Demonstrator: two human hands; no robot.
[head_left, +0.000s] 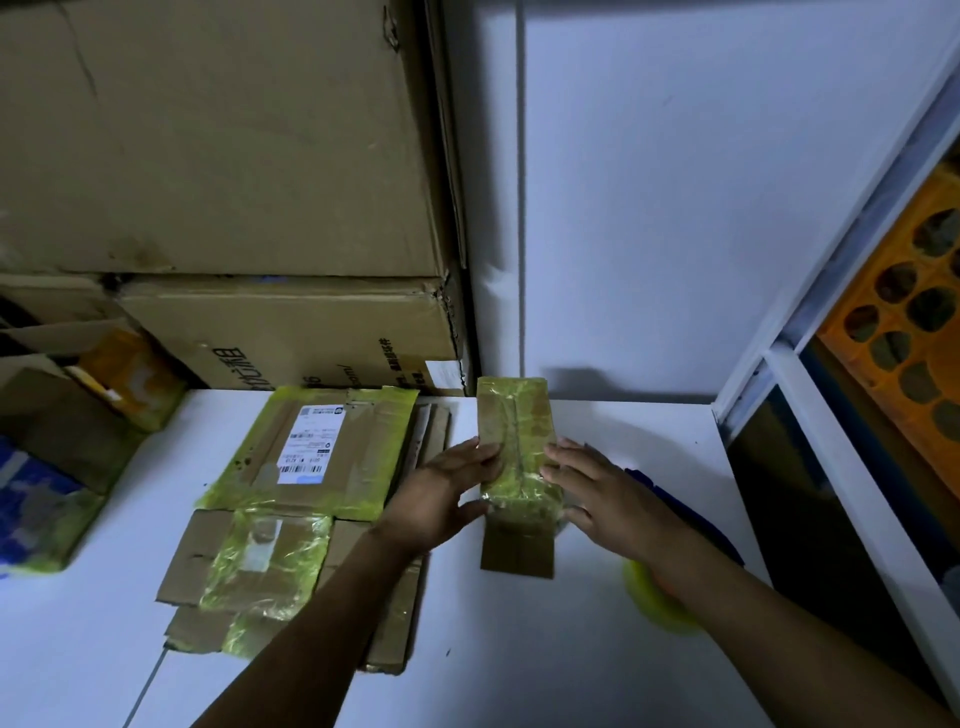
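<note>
A narrow flattened cardboard piece (515, 441) wrapped in yellow-green tape lies on the white table (597, 649), its far end near the wall. My left hand (441, 493) touches its left edge with nearly straight fingers, thumb underneath the lower left side. My right hand (597, 493) presses its right edge with straight fingers. A stack of flattened taped cartons (311, 457), the top one bearing a white shipping label, lies to the left.
Large cardboard boxes (218, 156) are stacked at the back left against a white wall (675, 208). A yellow-green tape roll (654, 603) and a blue object (670, 499) lie under my right forearm. An orange crate (904, 322) sits on shelving at the right. Parcels (47, 499) crowd the left edge.
</note>
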